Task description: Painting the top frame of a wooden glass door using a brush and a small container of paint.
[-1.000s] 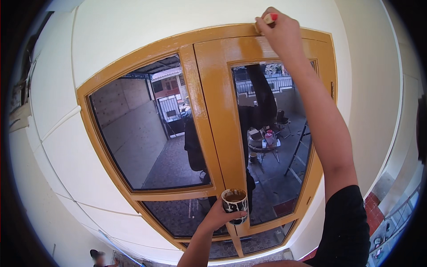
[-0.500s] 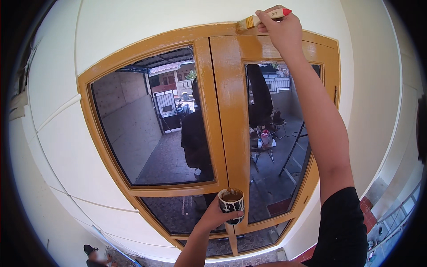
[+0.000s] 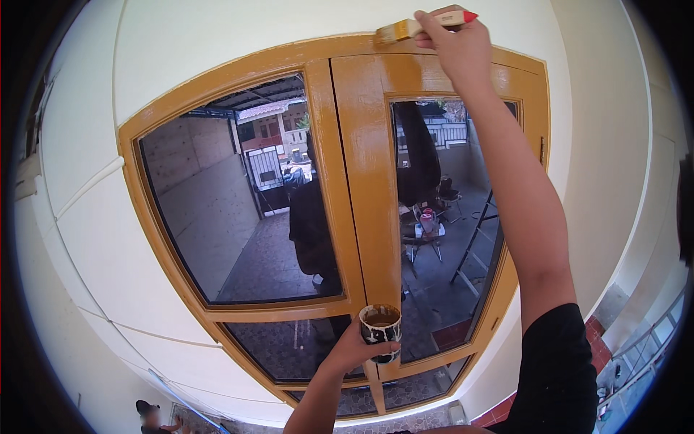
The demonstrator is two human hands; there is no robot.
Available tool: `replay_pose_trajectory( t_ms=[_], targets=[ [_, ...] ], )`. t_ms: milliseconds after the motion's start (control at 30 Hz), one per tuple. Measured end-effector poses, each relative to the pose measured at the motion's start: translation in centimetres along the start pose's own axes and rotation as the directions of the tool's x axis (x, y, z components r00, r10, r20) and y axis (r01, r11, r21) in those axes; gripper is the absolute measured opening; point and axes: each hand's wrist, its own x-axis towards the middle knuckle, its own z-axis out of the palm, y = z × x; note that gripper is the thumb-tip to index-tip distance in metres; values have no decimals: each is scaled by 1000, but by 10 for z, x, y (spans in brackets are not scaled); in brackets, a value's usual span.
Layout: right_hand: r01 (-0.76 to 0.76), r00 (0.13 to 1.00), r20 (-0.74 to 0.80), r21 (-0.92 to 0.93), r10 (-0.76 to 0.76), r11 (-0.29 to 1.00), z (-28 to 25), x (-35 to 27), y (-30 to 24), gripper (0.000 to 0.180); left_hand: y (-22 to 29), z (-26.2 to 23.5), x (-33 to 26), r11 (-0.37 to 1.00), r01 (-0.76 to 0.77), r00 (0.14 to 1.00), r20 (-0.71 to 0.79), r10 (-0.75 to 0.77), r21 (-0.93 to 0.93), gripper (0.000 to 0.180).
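Observation:
My right hand (image 3: 457,45) is raised high, closed round the wooden handle of a paintbrush (image 3: 406,31) with a red tip. The bristles touch the top rail of an orange-brown window and door frame (image 3: 289,54), just below its upper edge. Lower down, my left hand (image 3: 356,352) grips a paint-streaked cup (image 3: 382,336) holding brownish paint. The cup stands upright in front of the frame's middle posts. A wetter, darker patch of paint (image 3: 403,71) shows on the door's top rail beneath the brush.
Cream wall (image 3: 238,25) borders the frame. Large dark glass panes (image 3: 231,202) reflect a yard, a ladder and a chair. At the lower left a person in a dark cap (image 3: 148,416) is low down beside a blue pole (image 3: 188,401). A metal ladder (image 3: 643,369) lies at lower right.
The brush has slid a little left along the top rail, its bristles now more level against it. The cup has shifted slightly right in the view.

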Motion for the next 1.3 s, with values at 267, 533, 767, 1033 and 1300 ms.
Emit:
replay_pose_trajectory(
  t_ms=[267,533,767,1033,1300],
  targets=[
    [100,991,-52,-292,-121,951,-12,-3,26,27,7,0,0,1000,12,1000,7,-12,-13,85],
    [165,972,-87,-419,-220,893,-25,-5,5,22,6,1,-2,998,-14,1000,-27,15,58,81],
    [418,896,110,-532,-430,736,25,-11,-4,19,4,2,-3,998,-47,998,-35,49,40,79],
    [-101,995,3,-86,101,991,20,-7,-47,14,7,1,-8,999,-43,998,-42,45,33,79],
    [189,980,19,-371,-196,909,-1,-2,15,27,4,0,-8,998,-35,999,-36,36,52,84]
  ],
)
